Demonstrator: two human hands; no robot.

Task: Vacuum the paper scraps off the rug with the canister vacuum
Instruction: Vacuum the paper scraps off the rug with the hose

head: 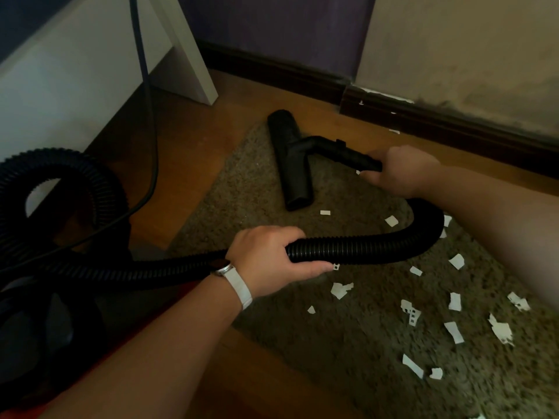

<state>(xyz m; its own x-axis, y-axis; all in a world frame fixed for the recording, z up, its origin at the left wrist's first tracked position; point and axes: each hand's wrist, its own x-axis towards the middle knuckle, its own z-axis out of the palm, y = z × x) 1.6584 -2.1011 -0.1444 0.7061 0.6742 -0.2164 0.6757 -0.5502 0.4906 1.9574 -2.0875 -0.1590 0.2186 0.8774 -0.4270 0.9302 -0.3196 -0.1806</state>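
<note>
**Left hand on the hose, right hand at the nozzle tube**

Left forearm comes in from the bottom edge, with one white watch strap round the wrist. That hand is wrapped round the black ribbed hose, fingers curled over the top and thumb underneath. From there the one hose runs right, bends up in a U and reaches the right hand. Going left, it passes toward the dark canister vacuum at the lower left and rises in one big loop above it. The canister's shape is hard to make out in the shadow.

The right hand is clenched round the rigid black tube that leads to the single floor nozzle. The nozzle lies flat on the far corner of the shaggy brown-grey rug, its long head running toward and away from the camera.

White paper scraps lie scattered over the near and right part of the rug. About seventeen can be counted, though blur makes the tally rough. One lies just beside the nozzle's near end, one touches the left thumb, and two sit against the hose bend. Two or three more white flecks lie by the dark baseboard.

One black power cord hangs down past a white furniture leg onto the wooden floor.
</note>
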